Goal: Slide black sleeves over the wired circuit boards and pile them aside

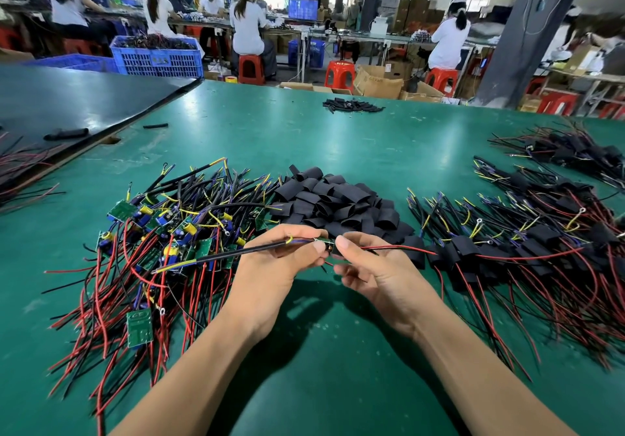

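A person's left hand [270, 266] and right hand [368, 266] meet just above a green desk [304, 138] in a busy assembly hall, working a single wired circuit board [324, 241] between them. The left hand pinches the board's black, yellow and blue lead bundle between thumb and fingers. The right hand pinches a black sleeve [333, 249] at the board's other end, with red and black wires trailing out to the right. How far the sleeve sits over the board cannot be told.

Three heaps lie on the desk around the hands. To the left is a tangle of bare boards [162, 232] with blue and yellow components showing. Straight ahead is a mound of loose sleeves [338, 202]. To the right is a spread of sleeved boards [527, 253], with their wires fanning toward the desk's near edge. A smaller cluster of sleeves [351, 105] sits well apart near the far edge.

Beyond the desk, a blue slatted crate [159, 58] is heaped to its rim with dark and red wired parts. Opened cardboard boxes [378, 83] stand on the floor by red stools [251, 69], their contents out of sight. Workers in white sit at benches behind.
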A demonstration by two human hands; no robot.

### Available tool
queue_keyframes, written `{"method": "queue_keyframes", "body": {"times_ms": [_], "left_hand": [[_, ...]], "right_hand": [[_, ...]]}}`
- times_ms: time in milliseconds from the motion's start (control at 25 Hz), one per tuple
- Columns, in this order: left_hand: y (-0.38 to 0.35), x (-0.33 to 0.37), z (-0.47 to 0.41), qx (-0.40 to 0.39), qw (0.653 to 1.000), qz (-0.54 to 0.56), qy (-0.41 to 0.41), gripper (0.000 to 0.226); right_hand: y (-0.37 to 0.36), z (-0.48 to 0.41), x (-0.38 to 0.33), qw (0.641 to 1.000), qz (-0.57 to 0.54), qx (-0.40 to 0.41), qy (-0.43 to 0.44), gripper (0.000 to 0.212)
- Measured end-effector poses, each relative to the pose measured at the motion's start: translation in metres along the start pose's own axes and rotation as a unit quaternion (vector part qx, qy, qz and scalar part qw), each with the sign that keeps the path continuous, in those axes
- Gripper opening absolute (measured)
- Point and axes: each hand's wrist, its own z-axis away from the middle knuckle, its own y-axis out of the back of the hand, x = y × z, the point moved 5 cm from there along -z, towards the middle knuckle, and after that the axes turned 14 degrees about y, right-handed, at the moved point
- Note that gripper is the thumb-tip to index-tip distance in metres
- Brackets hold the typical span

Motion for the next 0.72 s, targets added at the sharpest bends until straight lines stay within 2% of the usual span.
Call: {"method": "queue_keyframes", "body": {"times_ms": [80,160,320,480,720], "left_hand": [[-0.0006,-0.0002,-0.0003,0.002,1.000,0.011,0.003,0.015],[-0.0011,-0.0004,-0.0001,0.005,1.000,0.021,0.006,0.016],[-0.0019,-0.0030,0.0004,0.015,0.999,0.026,0.012,0.018],[-0.0032,-0.0040,-0.0001,0.015,0.998,0.057,0.024,0.019],[-0.0016,-0.0036,-0.0019,-0.021,0.995,0.081,0.050,0.026]], "right_hand": [[-0.0004,0.0009,0.0018,0.998,0.058,-0.014,-0.012,0.028],[-0.0022,0.0012,0.0035,0.997,0.075,-0.023,-0.011,0.026],[-0.0061,-0.0008,0.0061,1.000,0.013,-0.025,-0.001,0.023],[-0.0047,-0.0032,0.0043,0.999,-0.035,-0.017,0.016,0.035],[-0.0090,-0.0020,0.0031,0.998,-0.014,-0.043,0.045,0.043]]}}
